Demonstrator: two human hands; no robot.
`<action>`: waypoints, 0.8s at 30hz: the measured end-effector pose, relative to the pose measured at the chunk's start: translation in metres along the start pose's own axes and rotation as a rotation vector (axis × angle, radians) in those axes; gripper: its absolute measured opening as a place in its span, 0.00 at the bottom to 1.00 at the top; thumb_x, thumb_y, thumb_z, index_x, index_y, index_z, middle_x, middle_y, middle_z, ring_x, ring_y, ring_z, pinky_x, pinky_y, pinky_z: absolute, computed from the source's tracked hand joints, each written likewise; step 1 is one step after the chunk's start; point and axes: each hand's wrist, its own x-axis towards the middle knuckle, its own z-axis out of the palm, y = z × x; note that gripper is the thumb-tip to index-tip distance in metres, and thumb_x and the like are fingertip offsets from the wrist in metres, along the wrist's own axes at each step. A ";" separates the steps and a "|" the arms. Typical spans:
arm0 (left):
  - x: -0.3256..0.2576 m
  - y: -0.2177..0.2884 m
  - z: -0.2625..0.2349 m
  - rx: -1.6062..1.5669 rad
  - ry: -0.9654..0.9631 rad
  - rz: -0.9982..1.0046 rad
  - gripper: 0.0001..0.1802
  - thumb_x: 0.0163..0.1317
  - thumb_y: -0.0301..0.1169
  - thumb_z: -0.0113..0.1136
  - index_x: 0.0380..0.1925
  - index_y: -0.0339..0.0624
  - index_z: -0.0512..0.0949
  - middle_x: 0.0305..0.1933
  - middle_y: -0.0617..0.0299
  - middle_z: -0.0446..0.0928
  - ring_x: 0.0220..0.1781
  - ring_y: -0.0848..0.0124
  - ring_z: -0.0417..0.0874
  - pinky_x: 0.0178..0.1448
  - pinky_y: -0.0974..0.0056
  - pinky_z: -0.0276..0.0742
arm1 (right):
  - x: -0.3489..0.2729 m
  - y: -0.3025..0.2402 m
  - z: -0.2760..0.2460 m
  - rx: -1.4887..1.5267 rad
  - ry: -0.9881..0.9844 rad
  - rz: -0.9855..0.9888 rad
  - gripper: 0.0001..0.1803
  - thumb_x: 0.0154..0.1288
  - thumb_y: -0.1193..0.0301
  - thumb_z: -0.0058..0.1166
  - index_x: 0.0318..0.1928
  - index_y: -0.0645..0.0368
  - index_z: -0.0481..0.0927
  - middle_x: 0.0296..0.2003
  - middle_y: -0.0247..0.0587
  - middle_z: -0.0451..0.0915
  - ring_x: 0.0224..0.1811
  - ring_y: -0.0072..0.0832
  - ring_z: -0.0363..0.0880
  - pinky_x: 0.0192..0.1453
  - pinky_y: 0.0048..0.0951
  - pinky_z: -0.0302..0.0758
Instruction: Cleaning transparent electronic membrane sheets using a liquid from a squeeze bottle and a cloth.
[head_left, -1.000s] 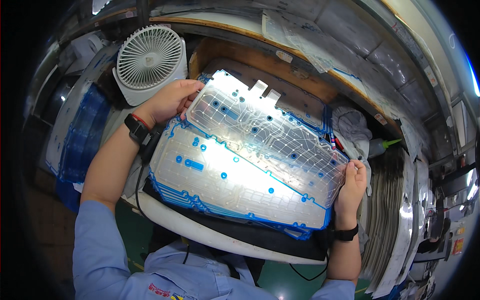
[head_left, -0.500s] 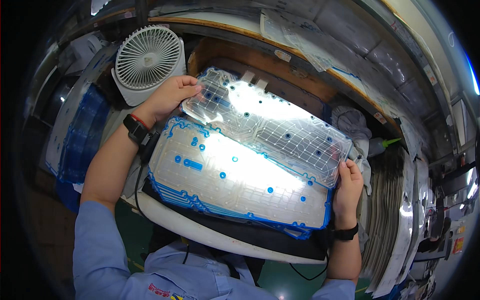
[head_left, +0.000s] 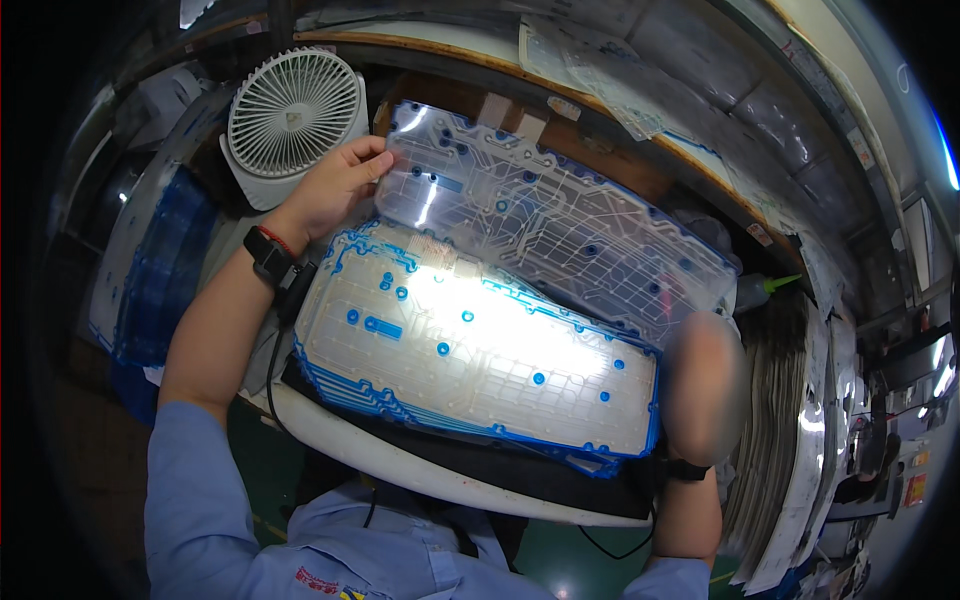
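My left hand (head_left: 340, 182) pinches the left edge of a clear keyboard membrane sheet (head_left: 565, 215) printed with fine silvery circuit lines and dark dots. The sheet is raised and tilted up behind a stack of similar membrane sheets (head_left: 480, 370) with blue edges and blue rings. Two short tails (head_left: 510, 118) stick up from its far edge. By the sheet's lower right corner is my right hand (head_left: 703, 385), smeared so that its fingers cannot be made out. Bright glare covers part of the stack's top sheet.
A white fan (head_left: 295, 120) stands at the back left, beside another blue-edged stack (head_left: 165, 260). On the right are a tall pile of thin sheets (head_left: 770, 440) and a bottle with a green nozzle (head_left: 765, 288). A wood-edged shelf (head_left: 620, 115) runs across the back.
The membrane sheet has tilted further upright and moved up and away from the stack, its right end shifting right. My left hand rose slightly; my right hand has become blurred.
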 end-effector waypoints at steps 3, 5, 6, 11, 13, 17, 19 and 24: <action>0.002 -0.008 -0.003 0.046 0.004 0.155 0.11 0.69 0.31 0.53 0.48 0.41 0.76 0.48 0.65 0.77 0.44 0.76 0.78 0.49 0.73 0.75 | -0.004 -0.009 0.013 -0.016 0.098 -0.030 0.13 0.74 0.66 0.43 0.41 0.63 0.76 0.27 0.31 0.77 0.23 0.13 0.69 0.28 0.15 0.64; 0.003 -0.007 -0.005 0.034 -0.017 0.181 0.11 0.68 0.29 0.53 0.48 0.42 0.77 0.49 0.66 0.77 0.47 0.76 0.78 0.51 0.71 0.74 | -0.005 -0.012 0.016 0.112 0.084 -0.015 0.14 0.75 0.65 0.41 0.42 0.62 0.75 0.29 0.34 0.79 0.26 0.15 0.73 0.31 0.15 0.68; 0.003 -0.005 -0.006 0.020 -0.024 0.148 0.11 0.68 0.29 0.53 0.49 0.41 0.77 0.49 0.66 0.77 0.48 0.76 0.78 0.52 0.71 0.74 | -0.005 -0.013 0.017 0.176 0.076 -0.008 0.14 0.75 0.64 0.40 0.43 0.62 0.75 0.30 0.36 0.80 0.27 0.16 0.74 0.33 0.15 0.70; 0.000 -0.002 -0.006 0.085 -0.004 0.001 0.13 0.69 0.30 0.50 0.51 0.40 0.75 0.47 0.64 0.78 0.45 0.78 0.77 0.49 0.72 0.74 | -0.005 -0.013 0.026 0.085 0.025 -0.012 0.24 0.68 0.81 0.44 0.64 0.65 0.60 0.46 0.43 0.78 0.38 0.20 0.78 0.40 0.19 0.76; -0.002 0.003 0.004 0.065 0.064 -0.012 0.14 0.70 0.31 0.48 0.52 0.40 0.74 0.45 0.64 0.78 0.41 0.79 0.77 0.44 0.74 0.74 | -0.004 -0.013 0.023 0.030 -0.004 0.016 0.25 0.68 0.82 0.44 0.65 0.64 0.60 0.48 0.42 0.75 0.39 0.20 0.77 0.40 0.19 0.76; -0.003 0.006 0.006 0.025 -0.099 -0.096 0.14 0.72 0.35 0.47 0.49 0.39 0.74 0.37 0.68 0.77 0.36 0.82 0.75 0.40 0.77 0.71 | -0.002 -0.006 0.014 0.017 -0.022 0.048 0.27 0.66 0.83 0.44 0.65 0.63 0.59 0.51 0.43 0.72 0.41 0.20 0.77 0.39 0.18 0.76; -0.001 0.002 -0.003 0.191 -0.230 -0.170 0.13 0.72 0.35 0.46 0.47 0.39 0.75 0.34 0.70 0.76 0.33 0.84 0.74 0.37 0.78 0.69 | -0.002 -0.007 0.015 0.028 -0.012 0.047 0.27 0.66 0.83 0.43 0.65 0.63 0.59 0.50 0.42 0.72 0.40 0.20 0.77 0.39 0.19 0.77; -0.006 0.007 0.004 0.153 -0.106 -0.216 0.14 0.73 0.39 0.44 0.42 0.40 0.75 0.27 0.71 0.72 0.26 0.85 0.70 0.30 0.80 0.66 | -0.004 -0.007 0.015 0.103 -0.042 0.042 0.26 0.67 0.83 0.43 0.65 0.63 0.59 0.49 0.41 0.72 0.40 0.20 0.76 0.39 0.19 0.77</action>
